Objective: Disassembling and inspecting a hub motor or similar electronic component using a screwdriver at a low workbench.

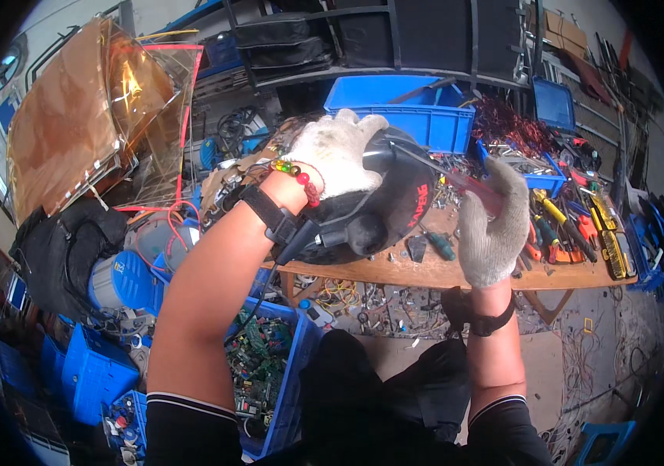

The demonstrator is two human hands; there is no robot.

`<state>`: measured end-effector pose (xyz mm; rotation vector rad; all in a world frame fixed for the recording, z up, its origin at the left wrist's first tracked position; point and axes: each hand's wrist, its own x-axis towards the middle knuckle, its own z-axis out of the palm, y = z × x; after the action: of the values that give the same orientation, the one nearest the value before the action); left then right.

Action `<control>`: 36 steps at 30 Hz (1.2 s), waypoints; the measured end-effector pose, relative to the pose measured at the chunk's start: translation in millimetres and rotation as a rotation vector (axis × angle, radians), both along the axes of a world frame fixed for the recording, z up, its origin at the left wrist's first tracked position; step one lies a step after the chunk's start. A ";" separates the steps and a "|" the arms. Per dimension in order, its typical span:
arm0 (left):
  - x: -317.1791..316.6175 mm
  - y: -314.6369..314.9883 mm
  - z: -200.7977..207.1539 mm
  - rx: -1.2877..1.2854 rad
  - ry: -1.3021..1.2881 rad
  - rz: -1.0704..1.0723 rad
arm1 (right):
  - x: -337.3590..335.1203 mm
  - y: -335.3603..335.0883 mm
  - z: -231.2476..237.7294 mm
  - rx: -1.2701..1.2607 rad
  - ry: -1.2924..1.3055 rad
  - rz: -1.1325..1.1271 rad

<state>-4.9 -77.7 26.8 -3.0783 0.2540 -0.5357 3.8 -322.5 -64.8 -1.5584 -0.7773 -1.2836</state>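
A white work glove covers my left hand (336, 151), which grips the top left of a large black rounded plastic housing (402, 198). Its fingers bend over the far side and the thumb lies across the near face. The housing has red lettering and a short round stub on its front, and it rests on the wooden workbench (324, 269). To the right, my gloved right hand (495, 233) is closed around a screwdriver (484, 194) with a reddish see-through handle. Its long thin shaft points left toward the housing's upper part; where the tip ends is hard to make out.
Pliers and screwdrivers (557, 221) lie at the bench's right. Behind stand a blue crate (402, 101) and a blue tray (543, 182) of metal parts. Below left, a blue bin (289, 388) holds circuit boards. Small scraps litter the floor (394, 307). Amber sheets (60, 116) lean far left.
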 end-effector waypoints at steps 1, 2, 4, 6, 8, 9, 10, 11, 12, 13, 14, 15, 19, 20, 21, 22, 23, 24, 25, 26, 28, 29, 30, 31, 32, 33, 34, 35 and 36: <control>-0.7 1.4 -0.6 0.001 0.001 0.010 | -2.2 -2.9 -1.9 -0.056 0.125 -0.027; -0.8 3.3 -1.5 0.002 0.003 0.015 | -3.3 -4.2 -2.8 -0.113 0.250 -0.053; 0.5 4.8 -3.0 0.007 -0.008 -0.004 | 1.3 -2.4 -3.9 -0.063 0.306 -0.030; 1.7 2.9 -2.7 0.005 0.005 -0.002 | 8.3 -0.5 -10.6 0.130 0.261 0.146; 1.1 1.9 -0.7 0.007 0.014 0.007 | 10.1 -0.2 -3.4 0.073 0.062 0.044; 1.4 1.7 -0.4 0.005 0.006 0.008 | 10.6 -1.6 -3.6 0.058 0.076 0.047; 1.9 2.8 -1.5 0.003 0.001 0.011 | 11.3 -1.4 -5.1 0.042 0.093 0.052; 2.4 3.7 -2.4 0.003 0.003 0.013 | 8.8 -0.4 -5.9 0.062 0.158 0.043; 2.9 4.5 -3.1 0.006 -0.003 0.009 | 7.0 0.4 -4.0 0.062 0.160 0.045; 2.5 4.6 -3.6 0.008 -0.009 0.005 | 4.5 0.4 -1.2 0.106 0.265 0.047; 1.5 4.9 -3.6 0.008 -0.007 0.007 | 3.4 0.5 0.0 0.150 0.369 0.049; -0.1 5.2 -2.9 0.007 -0.005 0.010 | 5.9 2.0 -3.0 0.210 0.353 0.105; 3.2 2.8 -0.7 0.002 -0.001 -0.007 | 10.2 2.6 -8.7 0.102 0.055 0.052; 3.3 4.1 -2.0 0.003 -0.001 -0.006 | 7.4 3.3 -10.7 0.103 0.055 0.053; 4.1 5.9 -4.4 0.007 -0.015 -0.013 | 4.0 5.1 -12.2 0.108 0.129 0.050; 3.8 6.1 -4.7 0.011 -0.028 -0.018 | 2.4 6.4 -13.9 0.113 0.204 0.047; 3.4 6.2 -4.5 0.013 -0.027 -0.017 | 3.0 1.9 -14.1 0.067 0.272 0.023; 2.6 5.8 -4.1 0.012 -0.024 -0.012 | 4.5 1.8 -14.9 0.069 0.273 0.024; 2.3 4.4 -4.5 0.008 -0.018 -0.012 | 5.3 1.7 -15.3 0.115 0.307 0.073; 2.4 4.5 -5.6 0.009 -0.016 -0.017 | 4.1 2.2 -13.1 0.163 0.340 0.122; 0.9 4.7 -4.9 0.008 -0.019 -0.014 | -3.9 -1.7 -12.9 0.165 0.394 0.152; -0.3 3.4 -2.9 0.010 -0.019 -0.022 | 0.9 -4.3 -16.1 0.097 0.252 0.127; -2.0 1.8 0.1 -0.003 -0.006 -0.021 | 3.1 -7.1 -17.6 0.028 0.111 0.101; -3.9 2.1 1.4 -0.015 0.009 -0.015 | 1.2 -5.0 -17.1 0.022 0.111 0.076; -4.7 4.1 0.1 -0.011 0.012 -0.017 | 0.1 -5.1 -18.2 0.026 0.113 0.073; -5.1 6.7 -2.5 -0.013 -0.009 -0.036 | -1.2 -5.5 -20.0 0.052 0.173 0.100; -5.9 6.2 -2.7 -0.015 -0.031 -0.059 | -1.2 -6.8 -21.5 0.079 0.232 0.122; -8.7 4.5 -3.2 -0.020 -0.047 -0.076 | 3.4 -8.0 -27.8 0.164 0.185 0.176; -11.6 3.5 -2.8 -0.013 -0.044 -0.081 | 1.5 -10.1 -29.6 0.171 0.187 0.172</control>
<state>-16.5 -74.3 24.1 -3.0750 0.3774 -0.6099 5.4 -332.6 -94.3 -1.4180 -0.6498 -1.0356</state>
